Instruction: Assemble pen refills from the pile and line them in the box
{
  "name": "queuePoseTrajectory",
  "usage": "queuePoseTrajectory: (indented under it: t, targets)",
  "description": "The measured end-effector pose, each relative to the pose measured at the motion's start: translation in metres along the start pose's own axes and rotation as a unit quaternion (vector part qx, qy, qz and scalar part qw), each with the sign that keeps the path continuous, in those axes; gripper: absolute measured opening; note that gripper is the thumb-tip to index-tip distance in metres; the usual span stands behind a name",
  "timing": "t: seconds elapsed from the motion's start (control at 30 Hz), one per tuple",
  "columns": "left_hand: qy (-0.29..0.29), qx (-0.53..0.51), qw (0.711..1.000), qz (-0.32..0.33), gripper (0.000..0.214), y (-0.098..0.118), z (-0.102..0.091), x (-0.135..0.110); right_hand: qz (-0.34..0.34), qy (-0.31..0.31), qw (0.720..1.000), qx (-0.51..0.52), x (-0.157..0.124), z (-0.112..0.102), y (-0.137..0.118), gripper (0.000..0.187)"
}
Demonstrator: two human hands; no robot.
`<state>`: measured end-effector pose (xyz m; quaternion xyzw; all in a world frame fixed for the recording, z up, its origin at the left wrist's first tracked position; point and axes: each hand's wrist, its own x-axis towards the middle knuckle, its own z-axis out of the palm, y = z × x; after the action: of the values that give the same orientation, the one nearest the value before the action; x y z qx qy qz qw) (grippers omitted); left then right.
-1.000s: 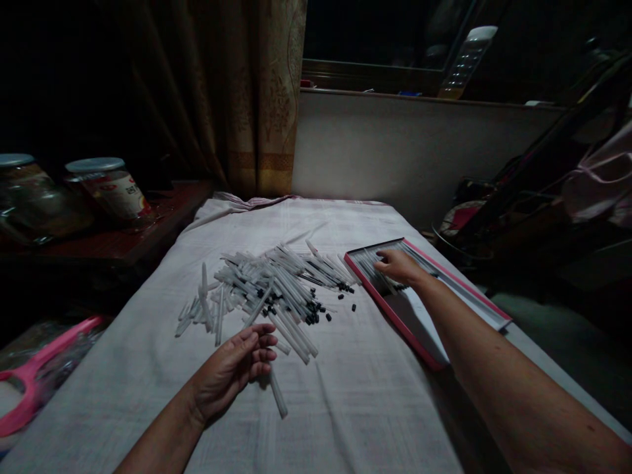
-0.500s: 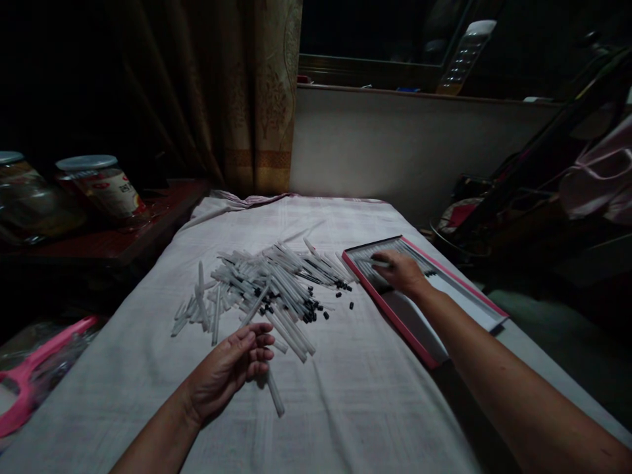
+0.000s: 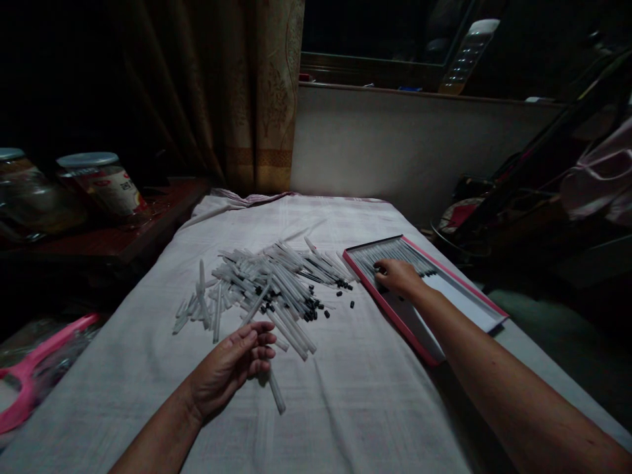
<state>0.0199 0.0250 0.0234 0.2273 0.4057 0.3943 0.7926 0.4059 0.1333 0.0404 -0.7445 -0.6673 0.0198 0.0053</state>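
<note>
Nearest you, your left hand [image 3: 234, 365] rests palm inward above the white, faintly checked cloth [image 3: 340, 401] on the surface, its fingers loosely curled and half open with nothing visible in their grasp; one clear plastic tube [image 3: 277, 393] pokes out from behind them, and you cannot tell whether they touch it. At your far left sits a bright pink, looped plastic object [image 3: 29, 368]. Your right hand [image 3: 401, 276] reaches over the shallow, pink-edged box [image 3: 417, 339] with a pale inside, fingers bent close together; whether they grip anything you cannot tell. Around them, slim grey-clear tubes with black ends [image 3: 412, 257] lie side by side in the box's farther part. Left of the box, a jumbled heap of translucent plastic tubes [image 3: 289, 283] spreads over the cloth, with small black cylindrical caps [image 3: 339, 293] scattered along its near and right edges. Beyond hangs a gold-brown patterned curtain [image 3: 274, 99].
</note>
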Motion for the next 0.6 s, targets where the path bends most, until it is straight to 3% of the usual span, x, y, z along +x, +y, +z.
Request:
queuePoseTrajectory:
  t: [0.37, 0.6]
  targets:
    - [0.001, 0.003, 1.000, 0.000, 0.023, 0.001, 0.001, -0.001, 0.008, 0.011, 1.000, 0.010, 0.019, -0.002, -0.028, 0.037]
    - [-0.004, -0.001, 1.000, -0.001, 0.023, 0.002, -0.001, -0.001, 0.017, 0.025, 0.999, 0.010, 0.015, 0.002, -0.027, 0.037]
